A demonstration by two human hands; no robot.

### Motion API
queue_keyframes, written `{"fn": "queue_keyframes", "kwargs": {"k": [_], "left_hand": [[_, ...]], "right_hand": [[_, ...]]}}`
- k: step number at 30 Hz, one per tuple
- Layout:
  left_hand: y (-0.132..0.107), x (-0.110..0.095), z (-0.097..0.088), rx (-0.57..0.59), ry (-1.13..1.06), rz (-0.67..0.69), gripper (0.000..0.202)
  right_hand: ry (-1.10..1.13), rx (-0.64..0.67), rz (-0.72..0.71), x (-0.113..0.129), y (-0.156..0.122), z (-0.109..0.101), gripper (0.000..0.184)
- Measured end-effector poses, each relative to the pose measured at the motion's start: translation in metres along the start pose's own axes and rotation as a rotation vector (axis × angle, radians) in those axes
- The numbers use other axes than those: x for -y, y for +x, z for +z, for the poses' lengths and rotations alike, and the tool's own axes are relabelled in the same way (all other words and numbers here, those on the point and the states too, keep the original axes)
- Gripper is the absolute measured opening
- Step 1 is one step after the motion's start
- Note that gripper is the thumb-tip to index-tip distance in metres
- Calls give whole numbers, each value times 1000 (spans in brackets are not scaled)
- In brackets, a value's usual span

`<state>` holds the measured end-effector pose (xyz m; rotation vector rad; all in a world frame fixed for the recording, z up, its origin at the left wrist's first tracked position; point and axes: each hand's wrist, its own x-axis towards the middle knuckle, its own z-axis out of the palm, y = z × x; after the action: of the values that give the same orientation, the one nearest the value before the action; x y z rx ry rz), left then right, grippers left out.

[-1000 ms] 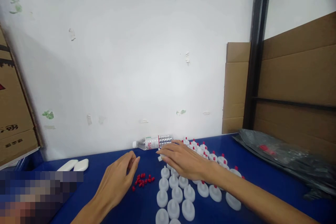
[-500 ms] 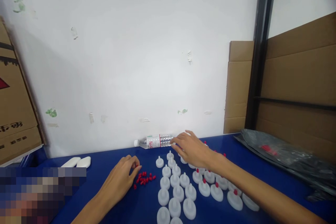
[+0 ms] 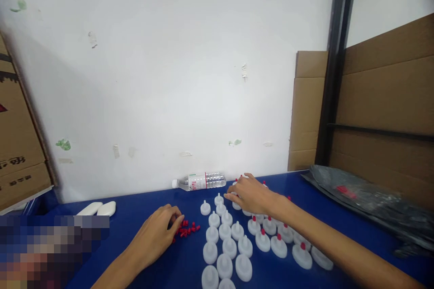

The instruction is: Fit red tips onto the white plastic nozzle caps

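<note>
Left hand (image 3: pixel 161 226) and right hand (image 3: pixel 251 194) are set well apart over the blue bench (image 3: pixel 162 271). Left hand is curled, thumb and forefinger brought toward each other at the edge of a small heap of red caps (image 3: pixel 188 230); whether a cap is pinched there cannot be told. Right hand is palm down, fingers bent, over the far part of the capped pieces (image 3: pixel 278 247), hiding some of them; its grip cannot be determined.

Nearest the viewer, bare white pieces (image 3: pixel 210 253), oval with upright spouts, stand in uneven columns receding from the near side of the bench. One stands slightly off at the far left of this group. Red caps lie loose to the left of the columns. Capped pieces stand to the right, each visible spout topped in red, partly covered by the right forearm.

Farther back, two smooth white items (image 3: pixel 106 208) lie side by side at left. A dark plastic bag (image 3: pixel 373 216) lies at right, red showing on it. A clear bottle (image 3: pixel 198 181) lies on its side beside the marked white wall (image 3: pixel 176 76), white lid pointing left. Cardboard (image 3: pixel 307 113) stands at right, next to a black post (image 3: pixel 335 54).
</note>
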<state>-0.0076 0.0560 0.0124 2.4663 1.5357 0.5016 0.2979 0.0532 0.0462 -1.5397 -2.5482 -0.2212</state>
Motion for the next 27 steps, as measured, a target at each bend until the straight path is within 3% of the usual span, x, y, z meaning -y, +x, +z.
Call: {"fn": "queue_keyframes", "kwargs": {"k": [8,14,21,27], "left_hand": [[-1,-5,-4,-18,-12,-18,45],[-2,-10,-7,-49,-20,-19,42],[-11,-28,-9,-175,-117,129,35],[-19,-36,-3,-266,-133,244,29]], "right_hand": [[45,42,-29,-2,-2,15,66],[80,-6,-68,-3,-1,16,64],[81,-194,-202,3,0,-7,44],[71,-200,-425,41,-7,-16,19]]}}
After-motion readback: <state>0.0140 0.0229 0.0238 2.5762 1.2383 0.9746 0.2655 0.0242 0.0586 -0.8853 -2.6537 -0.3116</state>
